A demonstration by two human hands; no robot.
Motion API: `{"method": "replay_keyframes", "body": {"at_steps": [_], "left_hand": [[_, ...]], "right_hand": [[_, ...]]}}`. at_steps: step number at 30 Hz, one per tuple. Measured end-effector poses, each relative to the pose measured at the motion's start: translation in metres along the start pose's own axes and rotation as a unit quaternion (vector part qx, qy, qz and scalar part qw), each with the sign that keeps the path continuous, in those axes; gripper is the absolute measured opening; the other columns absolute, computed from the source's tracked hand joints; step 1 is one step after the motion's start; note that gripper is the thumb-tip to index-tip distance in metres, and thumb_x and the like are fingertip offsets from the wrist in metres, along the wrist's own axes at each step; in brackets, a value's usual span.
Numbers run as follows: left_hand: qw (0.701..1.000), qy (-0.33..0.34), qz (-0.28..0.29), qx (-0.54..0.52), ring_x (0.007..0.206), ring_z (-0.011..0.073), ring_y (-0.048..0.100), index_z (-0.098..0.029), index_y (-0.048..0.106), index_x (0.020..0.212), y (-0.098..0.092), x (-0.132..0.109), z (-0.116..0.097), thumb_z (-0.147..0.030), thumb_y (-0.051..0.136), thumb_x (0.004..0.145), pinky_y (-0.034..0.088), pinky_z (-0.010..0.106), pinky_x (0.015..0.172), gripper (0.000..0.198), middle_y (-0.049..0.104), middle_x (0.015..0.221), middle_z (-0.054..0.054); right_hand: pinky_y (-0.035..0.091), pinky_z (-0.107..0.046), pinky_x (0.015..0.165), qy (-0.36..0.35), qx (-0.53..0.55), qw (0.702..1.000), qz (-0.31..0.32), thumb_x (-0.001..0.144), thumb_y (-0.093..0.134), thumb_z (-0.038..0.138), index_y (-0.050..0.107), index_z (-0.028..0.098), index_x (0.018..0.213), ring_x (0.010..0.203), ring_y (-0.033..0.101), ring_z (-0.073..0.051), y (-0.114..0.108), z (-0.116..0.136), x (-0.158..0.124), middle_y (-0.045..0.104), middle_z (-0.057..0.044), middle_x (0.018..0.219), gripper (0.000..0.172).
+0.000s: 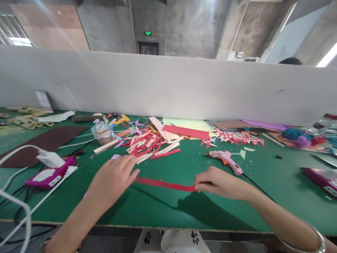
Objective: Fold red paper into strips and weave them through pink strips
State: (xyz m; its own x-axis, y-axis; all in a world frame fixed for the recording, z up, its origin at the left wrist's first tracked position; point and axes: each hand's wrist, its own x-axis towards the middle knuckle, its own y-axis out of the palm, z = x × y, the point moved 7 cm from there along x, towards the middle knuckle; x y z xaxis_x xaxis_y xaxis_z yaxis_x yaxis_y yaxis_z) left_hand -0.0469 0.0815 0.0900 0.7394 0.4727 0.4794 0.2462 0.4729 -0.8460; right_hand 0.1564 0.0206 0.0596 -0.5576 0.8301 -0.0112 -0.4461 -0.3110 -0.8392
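Note:
A long red paper strip [164, 184] is stretched just above the green table [168, 207] between my two hands. My right hand [218, 182] pinches its right end with thumb and fingers closed. My left hand [113, 179] holds the left end, fingers extended over it with the strip coming out from under the fingertips. Behind my left hand lies a heap of red and pale pink paper strips [150, 144]. A pink glue gun [225, 158] rests on the table just beyond my right hand.
A purple power strip with a white plug [51, 170] and white cables sit at the left. A brown sheet [39, 142], a small cup [102, 135], woven red-white paper pieces [237, 137], pompoms [300, 137] and a white partition wall [168, 88] stand behind.

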Motion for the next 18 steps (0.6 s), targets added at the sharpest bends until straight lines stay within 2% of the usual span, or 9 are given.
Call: {"method": "replay_keyframes", "body": {"at_steps": [3,4,6,8,10,15,18], "left_hand": [[0.987,0.056,0.043,-0.146,0.101,0.0224,0.054,-0.018,0.052,0.114,0.006,0.013,-0.047,-0.045,0.036,0.090,0.039,0.034,0.085,0.040,0.060,0.113,0.010],[0.977,0.082,0.059,-0.187,0.098,0.0227,0.055,-0.017,0.054,0.113,0.007,0.015,-0.062,-0.049,0.036,0.089,0.040,0.034,0.084,0.043,0.062,0.108,0.010],[0.957,0.089,0.126,-0.245,0.070,0.0172,0.059,-0.018,0.062,0.090,0.015,0.015,-0.079,-0.043,0.032,0.093,0.041,0.029,0.069,0.039,0.067,0.077,0.004],[0.932,0.064,0.198,-0.296,0.050,0.0124,0.053,-0.020,0.061,0.073,0.024,0.011,-0.083,-0.036,0.027,0.095,0.037,0.024,0.058,0.043,0.062,0.053,-0.002],[0.909,0.035,0.244,-0.335,0.044,0.0107,0.051,-0.021,0.060,0.071,0.030,0.007,-0.080,-0.034,0.028,0.096,0.034,0.021,0.054,0.043,0.058,0.044,-0.005],[0.887,-0.013,0.287,-0.360,0.044,0.0105,0.053,-0.020,0.059,0.065,0.039,0.007,-0.080,-0.037,0.033,0.094,0.034,0.019,0.052,0.042,0.057,0.042,-0.004],[0.870,-0.051,0.295,-0.391,0.045,0.0098,0.054,-0.018,0.057,0.059,0.042,0.009,-0.083,-0.032,0.038,0.091,0.035,0.017,0.052,0.040,0.055,0.041,-0.004]], "right_hand": [[0.026,-0.021,0.049,-0.010,-0.065,0.998,0.009,0.092,0.041,0.028,0.060,0.019,0.078,0.048,0.038,-0.008,0.005,0.012,0.003,0.049,0.005,0.055,0.025],[0.025,-0.021,0.049,-0.009,-0.084,0.996,0.009,0.092,0.041,0.029,0.060,0.020,0.078,0.049,0.039,-0.008,0.006,0.015,0.003,0.049,0.005,0.055,0.025],[0.025,-0.022,0.050,-0.004,-0.111,0.994,0.006,0.092,0.040,0.030,0.059,0.021,0.078,0.050,0.041,-0.009,0.004,0.016,0.001,0.051,0.004,0.056,0.026],[0.026,-0.022,0.050,0.003,-0.127,0.992,0.008,0.093,0.039,0.031,0.059,0.021,0.078,0.051,0.043,-0.010,0.003,0.014,-0.002,0.053,0.004,0.057,0.027],[0.028,-0.022,0.052,0.008,-0.147,0.989,0.005,0.093,0.038,0.029,0.058,0.021,0.076,0.054,0.046,-0.010,0.003,0.012,-0.003,0.055,0.003,0.058,0.027],[0.034,-0.026,0.070,-0.027,-0.202,0.978,-0.054,0.086,0.045,0.020,0.058,0.019,0.079,0.062,0.051,-0.012,0.014,0.026,0.010,0.061,-0.001,0.069,0.014],[0.033,-0.023,0.062,-0.046,-0.172,0.982,-0.056,0.081,0.047,0.017,0.056,0.018,0.075,0.057,0.048,-0.010,0.026,0.035,0.022,0.059,0.001,0.064,0.011]]}}
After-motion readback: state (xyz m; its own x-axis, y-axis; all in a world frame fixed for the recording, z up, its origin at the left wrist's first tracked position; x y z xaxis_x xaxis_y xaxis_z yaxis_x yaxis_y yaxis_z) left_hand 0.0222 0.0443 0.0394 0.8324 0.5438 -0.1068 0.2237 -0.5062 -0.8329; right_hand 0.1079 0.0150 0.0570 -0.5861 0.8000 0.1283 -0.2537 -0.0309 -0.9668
